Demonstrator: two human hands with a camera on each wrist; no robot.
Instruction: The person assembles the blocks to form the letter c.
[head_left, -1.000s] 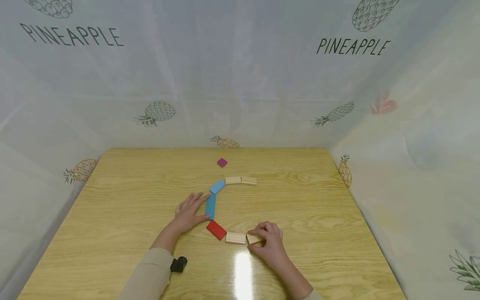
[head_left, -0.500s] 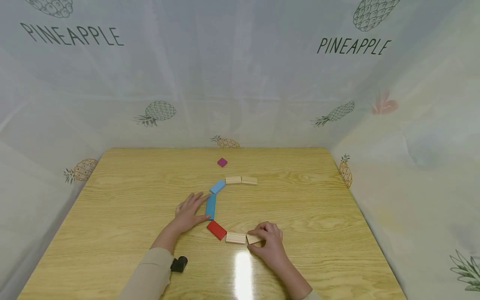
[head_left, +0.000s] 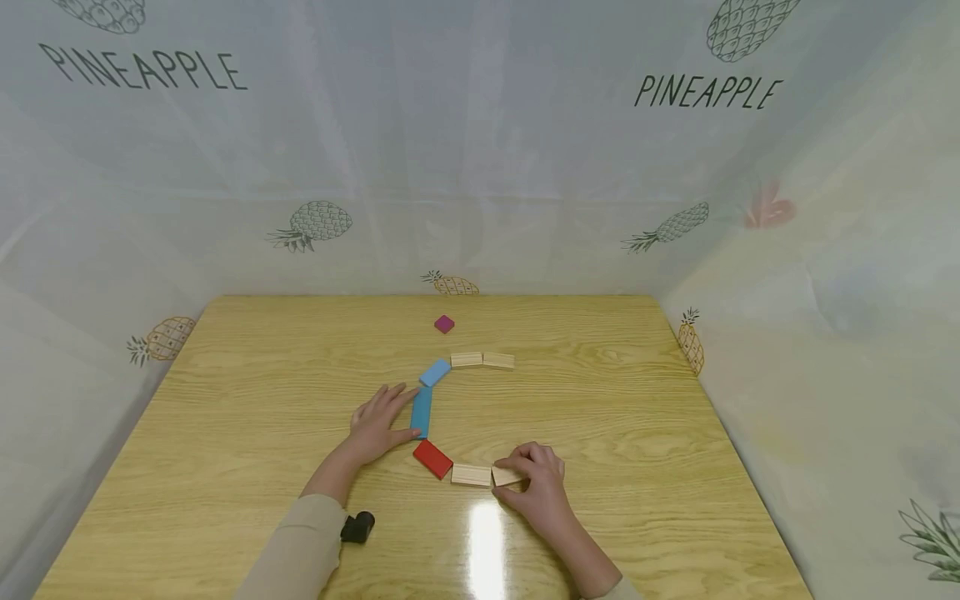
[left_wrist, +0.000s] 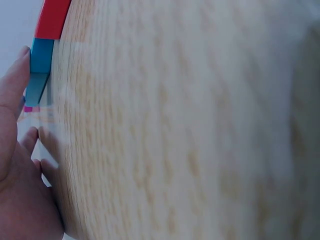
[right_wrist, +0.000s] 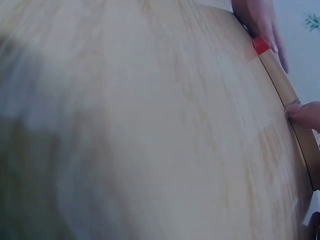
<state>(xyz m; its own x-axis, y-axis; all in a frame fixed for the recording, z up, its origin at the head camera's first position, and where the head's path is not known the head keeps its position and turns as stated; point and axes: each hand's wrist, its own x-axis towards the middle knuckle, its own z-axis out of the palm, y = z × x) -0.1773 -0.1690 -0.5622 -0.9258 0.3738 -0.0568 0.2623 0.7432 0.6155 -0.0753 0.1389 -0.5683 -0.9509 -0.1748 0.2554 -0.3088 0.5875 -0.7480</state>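
Note:
A curved row of flat blocks lies on the table. My left hand (head_left: 377, 428) rests at the left side of the row, its fingers spread and fairly straight, with index finger and thumb touching the blue block (head_left: 422, 413). Thumb and fingers of my right hand (head_left: 542, 485) pinch a plain wooden block (head_left: 506, 477) at the near right end, partly covered by the hand. Left of it sits another wooden block (head_left: 471, 475), then a red block (head_left: 432, 459). In the left wrist view, my left thumb lies against the blue block (left_wrist: 42, 56).
A light blue block (head_left: 435, 372) and two wooden blocks (head_left: 482, 360) continue the curve at the far side. Beyond them lies a small purple block (head_left: 445, 324). The wooden table (head_left: 630, 400) is enclosed by a pineapple-print curtain (head_left: 480, 150). A black device (head_left: 357, 527) sits at the left cuff.
Hardly anything differs. My right hand and the wooden block it pinches shift very slightly to the left; my left hand stays in place.

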